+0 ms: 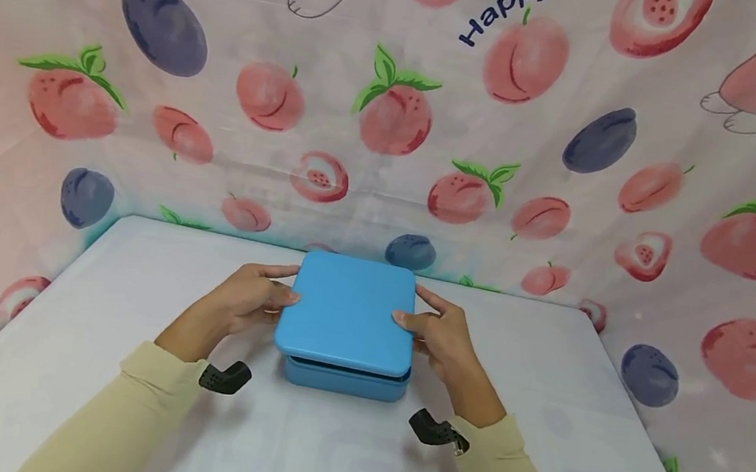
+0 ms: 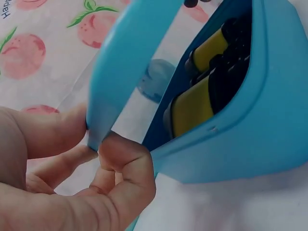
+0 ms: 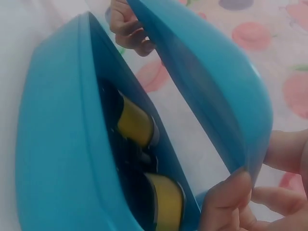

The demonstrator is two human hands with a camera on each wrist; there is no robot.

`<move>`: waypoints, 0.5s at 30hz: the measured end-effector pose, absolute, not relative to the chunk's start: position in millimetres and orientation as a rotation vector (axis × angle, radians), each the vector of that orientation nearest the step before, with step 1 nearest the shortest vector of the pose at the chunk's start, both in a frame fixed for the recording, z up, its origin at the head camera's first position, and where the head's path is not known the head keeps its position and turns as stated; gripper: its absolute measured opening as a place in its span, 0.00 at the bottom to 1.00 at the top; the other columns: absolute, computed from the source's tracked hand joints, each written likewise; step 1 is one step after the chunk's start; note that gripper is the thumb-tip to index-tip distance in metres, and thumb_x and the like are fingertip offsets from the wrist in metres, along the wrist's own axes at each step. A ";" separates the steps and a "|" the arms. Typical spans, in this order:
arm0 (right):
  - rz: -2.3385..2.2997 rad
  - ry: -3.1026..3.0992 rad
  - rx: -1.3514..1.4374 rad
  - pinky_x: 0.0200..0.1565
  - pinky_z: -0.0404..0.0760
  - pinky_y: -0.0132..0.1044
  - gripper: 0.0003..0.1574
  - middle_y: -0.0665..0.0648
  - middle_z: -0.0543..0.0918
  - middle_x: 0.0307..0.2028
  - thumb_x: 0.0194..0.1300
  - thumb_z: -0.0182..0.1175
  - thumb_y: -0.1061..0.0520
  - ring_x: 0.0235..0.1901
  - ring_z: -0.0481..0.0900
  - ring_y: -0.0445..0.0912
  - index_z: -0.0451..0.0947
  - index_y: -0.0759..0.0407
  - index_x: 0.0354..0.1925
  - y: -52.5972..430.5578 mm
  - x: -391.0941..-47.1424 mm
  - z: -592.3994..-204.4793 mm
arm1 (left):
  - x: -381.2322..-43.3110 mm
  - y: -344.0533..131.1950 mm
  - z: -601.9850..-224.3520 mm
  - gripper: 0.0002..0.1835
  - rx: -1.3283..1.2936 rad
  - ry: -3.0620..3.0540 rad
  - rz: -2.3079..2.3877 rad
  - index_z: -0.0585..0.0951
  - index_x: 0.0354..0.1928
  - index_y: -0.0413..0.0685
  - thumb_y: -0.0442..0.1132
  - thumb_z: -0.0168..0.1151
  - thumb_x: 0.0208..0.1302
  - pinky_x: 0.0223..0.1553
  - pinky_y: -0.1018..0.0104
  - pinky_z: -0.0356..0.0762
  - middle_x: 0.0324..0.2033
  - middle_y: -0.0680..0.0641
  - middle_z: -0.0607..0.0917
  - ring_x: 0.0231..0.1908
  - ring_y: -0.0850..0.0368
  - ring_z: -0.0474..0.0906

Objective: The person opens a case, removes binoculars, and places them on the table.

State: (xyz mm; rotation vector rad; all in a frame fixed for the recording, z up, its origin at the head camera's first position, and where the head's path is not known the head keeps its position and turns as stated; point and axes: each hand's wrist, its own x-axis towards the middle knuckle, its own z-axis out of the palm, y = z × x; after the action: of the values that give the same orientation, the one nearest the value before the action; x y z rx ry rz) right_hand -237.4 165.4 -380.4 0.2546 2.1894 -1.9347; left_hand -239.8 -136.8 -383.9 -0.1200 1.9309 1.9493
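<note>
Both hands hold a light blue square lid (image 1: pixel 351 309) by its opposite sides, above a matching blue box (image 1: pixel 345 380) on the table. My left hand (image 1: pixel 249 297) pinches the left edge, thumb on the top face and fingers beneath. On the right edge, my right hand (image 1: pixel 440 332) grips the same way. The wrist views show a gap between the raised lid and the box rim. Inside the box lie what look like black-and-yellow binoculars (image 2: pixel 192 108), their two yellow barrels visible and the rest in shadow. From the head view the lid hides them.
A white-covered table (image 1: pixel 147 276) spreads around the box. Behind it and at both sides hangs a pink cloth (image 1: pixel 348 38) printed with peaches and plums. Black wrist-camera mounts (image 1: pixel 225 377) stick out from both sleeves.
</note>
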 end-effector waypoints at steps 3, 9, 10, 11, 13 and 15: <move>-1.960 2.162 0.228 0.30 0.82 0.34 0.47 0.52 0.84 0.30 0.57 0.72 0.59 0.24 0.82 0.43 0.66 0.43 0.71 163.0 -234.1 -377.3 | -238.2 -142.2 -380.1 0.35 -0.103 1.929 1.948 0.62 0.75 0.54 0.32 0.60 0.68 0.43 0.65 0.79 0.58 0.40 0.76 0.38 0.60 0.81; -1.972 2.145 0.230 0.29 0.80 0.34 0.45 0.53 0.80 0.31 0.58 0.71 0.61 0.21 0.75 0.43 0.67 0.41 0.70 156.3 -228.8 -371.4 | -233.1 -151.5 -372.2 0.37 -0.058 1.929 1.926 0.59 0.76 0.53 0.33 0.61 0.68 0.47 0.65 0.79 0.65 0.38 0.70 0.39 0.62 0.81; -1.973 2.144 0.228 0.29 0.80 0.34 0.45 0.53 0.80 0.33 0.58 0.71 0.61 0.22 0.75 0.43 0.67 0.41 0.70 155.0 -228.3 -370.9 | -232.3 -153.4 -371.4 0.37 -0.056 1.932 1.925 0.59 0.76 0.53 0.33 0.61 0.68 0.47 0.65 0.79 0.65 0.38 0.70 0.39 0.62 0.81; -1.974 2.142 0.224 0.30 0.81 0.35 0.45 0.54 0.80 0.34 0.58 0.71 0.61 0.22 0.76 0.43 0.67 0.41 0.70 153.6 -227.8 -370.3 | -231.8 -155.3 -370.6 0.37 -0.053 1.934 1.925 0.59 0.76 0.53 0.33 0.61 0.68 0.47 0.65 0.80 0.64 0.38 0.71 0.40 0.62 0.82; -1.982 2.131 0.215 0.32 0.83 0.35 0.45 0.59 0.81 0.39 0.58 0.71 0.61 0.23 0.78 0.44 0.67 0.40 0.70 150.8 -226.8 -369.2 | -230.5 -159.2 -368.9 0.37 -0.044 1.933 1.923 0.59 0.76 0.53 0.34 0.61 0.68 0.47 0.64 0.81 0.61 0.40 0.74 0.40 0.62 0.83; -1.988 2.119 0.198 0.35 0.86 0.37 0.45 0.60 0.81 0.44 0.59 0.70 0.60 0.26 0.82 0.43 0.66 0.41 0.71 148.2 -226.0 -367.9 | -229.5 -163.1 -367.2 0.37 -0.042 1.924 1.930 0.59 0.76 0.52 0.34 0.61 0.68 0.47 0.64 0.81 0.57 0.42 0.77 0.40 0.61 0.85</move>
State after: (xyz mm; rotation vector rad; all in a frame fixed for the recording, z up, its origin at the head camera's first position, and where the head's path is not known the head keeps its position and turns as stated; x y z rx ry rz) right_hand -226.0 148.2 -367.9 0.1979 2.1194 -1.9882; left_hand -229.5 -163.1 -367.2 -0.0423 1.9236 1.9301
